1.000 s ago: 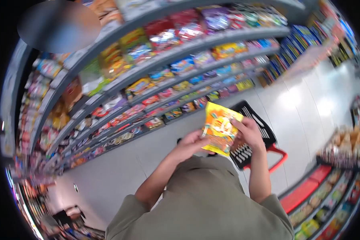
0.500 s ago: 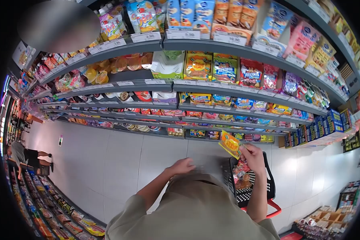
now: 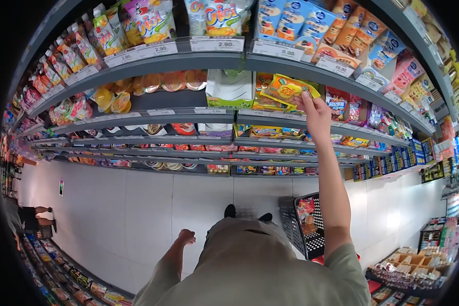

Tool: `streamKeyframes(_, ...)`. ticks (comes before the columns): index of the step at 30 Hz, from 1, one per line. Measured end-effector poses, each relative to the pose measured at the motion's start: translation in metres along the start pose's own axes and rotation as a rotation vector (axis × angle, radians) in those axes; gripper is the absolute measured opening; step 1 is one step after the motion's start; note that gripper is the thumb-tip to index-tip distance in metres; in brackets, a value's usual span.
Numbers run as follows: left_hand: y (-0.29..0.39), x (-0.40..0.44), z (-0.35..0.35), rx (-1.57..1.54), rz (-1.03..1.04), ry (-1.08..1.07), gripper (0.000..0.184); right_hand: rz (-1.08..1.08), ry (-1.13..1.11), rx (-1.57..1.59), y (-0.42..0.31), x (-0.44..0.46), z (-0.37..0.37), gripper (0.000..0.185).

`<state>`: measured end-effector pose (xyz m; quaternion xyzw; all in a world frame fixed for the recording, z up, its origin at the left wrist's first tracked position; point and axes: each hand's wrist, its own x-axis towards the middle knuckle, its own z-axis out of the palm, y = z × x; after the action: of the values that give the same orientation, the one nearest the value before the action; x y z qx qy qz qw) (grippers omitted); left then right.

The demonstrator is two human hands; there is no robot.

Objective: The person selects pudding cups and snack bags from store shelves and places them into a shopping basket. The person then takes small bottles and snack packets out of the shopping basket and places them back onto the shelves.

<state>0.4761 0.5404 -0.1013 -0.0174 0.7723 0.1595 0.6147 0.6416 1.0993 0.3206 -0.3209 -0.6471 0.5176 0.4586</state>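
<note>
My right hand [image 3: 313, 113] is raised to a shelf, its fingers pinching the right end of a yellow and orange candy bag [image 3: 286, 89]. The bag is tilted and lies in front of similar yellow bags [image 3: 262, 102] on the shelf, beside a white and green box [image 3: 230, 87]. Blue and red packets [image 3: 336, 102] stand just right of my hand. My left hand [image 3: 186, 236] hangs low at my left side, over the floor, with its fingers curled and nothing visible in them.
A black shopping basket [image 3: 286, 219] holding red and brown packets [image 3: 307, 211] stands on the floor at my right. Shelves of pouches and snacks [image 3: 153, 58] curve across the front. Another person [image 3: 28, 219] is at the far left. A wooden divided display [image 3: 413, 262] is at the lower right.
My right hand has carried the candy bag from above the basket up and forward to the shelf. My left hand has dropped lower and to the left.
</note>
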Motion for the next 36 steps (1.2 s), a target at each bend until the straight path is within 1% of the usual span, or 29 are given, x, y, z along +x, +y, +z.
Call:
streamKeyframes(1,0.001,0.003,0.000,-0.115,-0.014,0.012,0.021,0.017,-0.015,-0.026,0.009,0.008,0.004,0.030)
streamKeyframes(2,0.010,0.000,0.001,-0.123,-0.015,0.009,0.021,0.017,-0.023,-0.028,0.014,0.014,0.008,0.030)
streamKeyframes(4,0.030,-0.003,0.009,-0.178,0.037,0.009,0.020,0.060,-0.054,-0.141,0.022,0.027,0.013,0.030)
streamKeyframes(5,0.035,0.006,0.013,-0.215,0.058,-0.024,0.020,0.106,-0.090,-0.144,0.022,0.033,0.014,0.030)
streamKeyframes(6,0.039,0.015,0.017,-0.249,0.077,-0.058,0.019,0.109,-0.092,-0.145,0.023,0.040,0.015,0.030)
streamKeyframes(7,0.050,0.007,0.018,-0.260,0.124,-0.084,0.017,0.185,-0.120,-0.185,0.020,0.046,0.017,0.028)
streamKeyframes(8,0.055,0.006,0.019,-0.260,0.125,-0.085,0.017,0.260,-0.148,-0.225,0.015,0.051,0.019,0.026)
streamKeyframes(10,0.061,0.009,0.020,-0.236,0.276,-0.134,0.016,0.292,-0.184,-0.216,0.009,0.056,0.026,0.026)
streamKeyframes(11,0.060,0.012,0.018,-0.091,0.381,-0.148,0.016,0.327,-0.222,-0.206,0.007,0.058,0.028,0.026)
streamKeyframes(12,0.060,0.015,0.017,-0.086,0.383,-0.151,0.016,0.328,-0.216,-0.206,0.015,0.063,0.029,0.026)
streamKeyframes(14,0.066,0.007,0.014,-0.283,0.197,-0.111,0.017,0.332,-0.226,-0.223,0.038,0.073,0.030,0.031)
streamKeyframes(15,0.067,0.001,0.011,-0.276,0.199,-0.113,0.017,0.329,-0.202,-0.264,0.045,0.075,0.027,0.031)
streamKeyframes(16,0.068,-0.007,0.008,-0.224,0.158,-0.072,0.019,0.329,-0.195,-0.263,0.040,0.073,0.027,0.031)
streamKeyframes(18,0.062,-0.010,0.005,-0.157,0.113,-0.034,0.021,0.151,-0.154,-0.531,0.017,0.055,0.025,0.028)
streamKeyframes(19,0.054,-0.008,0.002,-0.150,0.095,-0.031,0.022,0.159,-0.140,-0.530,0.009,0.044,0.021,0.028)
streamKeyframes(21,0.045,0.000,-0.004,-0.129,0.064,-0.030,0.027,-0.047,0.010,-0.473,-0.001,0.021,0.005,0.034)
streamKeyframes(22,0.043,0.003,-0.006,-0.099,0.060,-0.041,0.027,-0.030,0.035,-0.484,0.002,0.005,-0.007,0.034)
streamKeyframes(24,0.040,0.008,-0.005,-0.106,-0.046,-0.042,0.026,0.056,-0.006,-0.329,0.012,-0.032,-0.042,0.029)
streamKeyframes(25,0.036,0.013,-0.005,-0.093,-0.045,-0.054,0.026,0.094,0.046,-0.348,0.029,-0.052,-0.065,0.029)
streamKeyframes(26,0.036,0.022,-0.002,-0.026,-0.063,-0.074,0.026,0.183,0.042,-0.296,0.056,-0.078,-0.090,0.026)
streamKeyframes(27,0.033,0.031,0.000,0.032,-0.033,-0.089,0.026,0.274,0.042,-0.234,0.086,-0.111,-0.114,0.024)
streamKeyframes(28,0.030,0.033,-0.002,0.086,-0.005,-0.102,0.025,0.401,0.069,-0.276,0.112,-0.147,-0.139,0.025)
streamKeyframes(30,0.048,0.031,0.000,0.200,0.046,-0.121,0.023,0.466,-0.019,-0.696,0.158,-0.232,-0.187,0.027)
streamKeyframes(31,0.066,0.024,0.003,0.220,0.027,-0.123,0.023,0.376,-0.281,-1.146,0.182,-0.277,-0.206,0.022)
streamKeyframes(32,0.086,0.017,0.005,0.234,0.013,-0.122,0.022,0.186,-0.507,-1.578,0.205,-0.321,-0.224,0.019)
streamKeyframes(33,0.103,0.018,0.006,0.271,0.012,-0.121,0.022,0.392,-0.562,-1.417,0.228,-0.369,-0.241,0.023)
streamKeyframes(34,0.119,0.023,0.006,0.271,0.029,-0.117,0.023,0.678,-0.515,-1.152,0.243,-0.414,-0.254,0.027)
streamKeyframes(35,0.136,0.027,0.008,0.271,0.046,-0.113,0.023,0.991,-0.343,-0.844,0.254,-0.453,-0.263,0.031)
streamKeyframes(36,0.155,0.027,0.012,0.306,0.046,-0.111,0.023,1.145,-0.265,-0.680,0.260,-0.486,-0.266,0.035)
